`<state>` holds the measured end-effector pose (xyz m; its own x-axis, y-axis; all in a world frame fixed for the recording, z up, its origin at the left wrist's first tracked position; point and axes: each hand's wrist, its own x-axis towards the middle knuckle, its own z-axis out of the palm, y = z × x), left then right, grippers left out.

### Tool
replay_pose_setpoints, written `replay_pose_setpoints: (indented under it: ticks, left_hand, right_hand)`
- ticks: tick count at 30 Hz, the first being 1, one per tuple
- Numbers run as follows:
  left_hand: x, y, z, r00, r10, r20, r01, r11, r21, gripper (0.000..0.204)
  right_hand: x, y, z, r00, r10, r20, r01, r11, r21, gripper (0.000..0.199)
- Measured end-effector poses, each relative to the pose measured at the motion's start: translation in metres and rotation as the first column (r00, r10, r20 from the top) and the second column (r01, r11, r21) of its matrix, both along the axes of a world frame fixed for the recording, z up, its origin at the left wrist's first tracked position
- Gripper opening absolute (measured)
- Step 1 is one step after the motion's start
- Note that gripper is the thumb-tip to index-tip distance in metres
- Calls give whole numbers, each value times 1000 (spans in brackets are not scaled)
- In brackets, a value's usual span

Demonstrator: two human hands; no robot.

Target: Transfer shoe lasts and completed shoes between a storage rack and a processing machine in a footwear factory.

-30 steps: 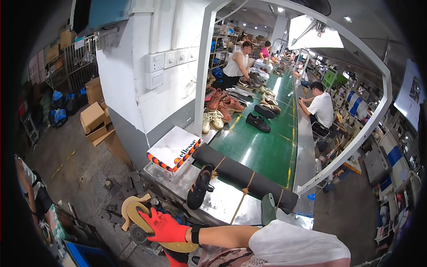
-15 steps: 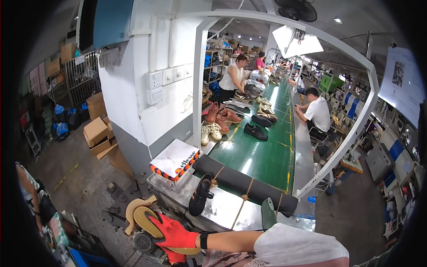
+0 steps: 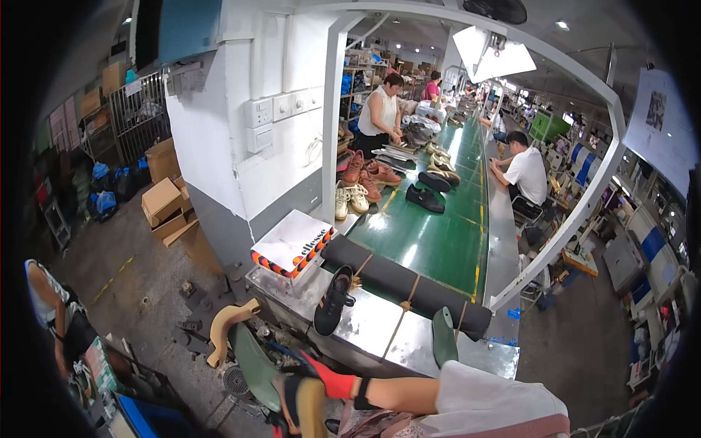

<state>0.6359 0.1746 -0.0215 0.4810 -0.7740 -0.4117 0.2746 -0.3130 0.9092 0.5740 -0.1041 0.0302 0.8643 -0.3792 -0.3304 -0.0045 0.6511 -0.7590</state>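
A green shoe last [image 3: 254,369] stands bare and tilted at the lower middle, beside a curved tan piece [image 3: 228,328]. Just right of it is a shoe [image 3: 312,409] with a tan sole, blurred by motion and off the last. My right hand [image 3: 332,376], in a red glove with a black wristband, is closed on the shoe's upper part; its fingertips are hidden. A sliver of my left hand [image 3: 277,420], also red-gloved, shows below the last against the shoe, its fingers hidden. On the metal bench [image 3: 372,321] are a black shoe [image 3: 334,301] and another green last [image 3: 443,337].
A white shoebox [image 3: 292,242] sits at the bench's left corner. Behind a black roller [image 3: 409,288] runs a green conveyor belt [image 3: 423,244] carrying several shoes. A white frame [image 3: 584,212] arches over it. People work along both sides; another person [image 3: 55,306] stands far left.
The shoe has come off the green last and moved right and down, leaving the last exposed. My right hand has shifted right and up with it.
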Motion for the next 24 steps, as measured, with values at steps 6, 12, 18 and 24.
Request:
replay_pose_setpoints:
  ticks: [6,12,18,24]
  left_hand:
    - [-7,75,5,808,220,-547,-50,950,308,44]
    - [-4,3,53,932,-313,183,211,879,427,43]
    - [4,-140,-30,917,54,395,-72,997,32,88]
    - [-25,-329,44,863,-186,469,219,976,-16,78]
  right_hand:
    - [74,27,30,954,275,117,-299,888,350,68]
    - [12,1,100,911,314,269,-317,948,-31,91]
    - [-126,-95,95,993,-117,-27,52,617,-785,122]
    - [-326,-151,21,508,-857,-87,149,187,-971,105]
